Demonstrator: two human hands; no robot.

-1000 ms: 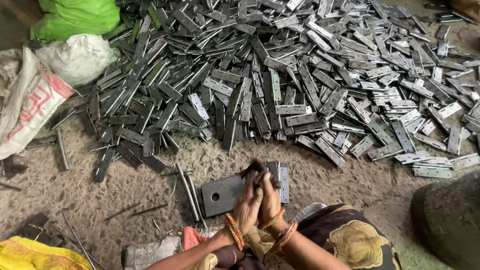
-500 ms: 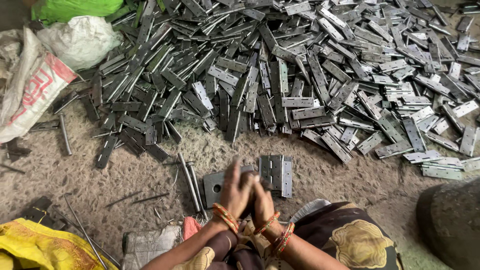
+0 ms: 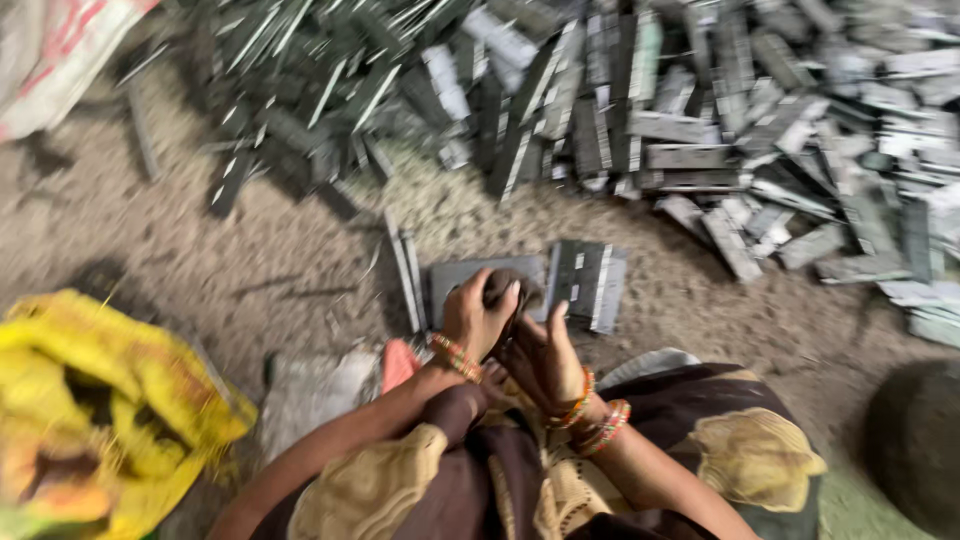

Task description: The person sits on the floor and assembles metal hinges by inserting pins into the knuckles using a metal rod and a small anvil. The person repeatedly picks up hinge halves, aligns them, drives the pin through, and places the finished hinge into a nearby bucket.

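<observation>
Dark metal piece sits under left hand fingers.

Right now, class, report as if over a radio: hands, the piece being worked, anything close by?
Left hand gripping small dark object over flat metal plate. Right hand alongside, grip unclear. Stacked metal strips beside plate.
</observation>
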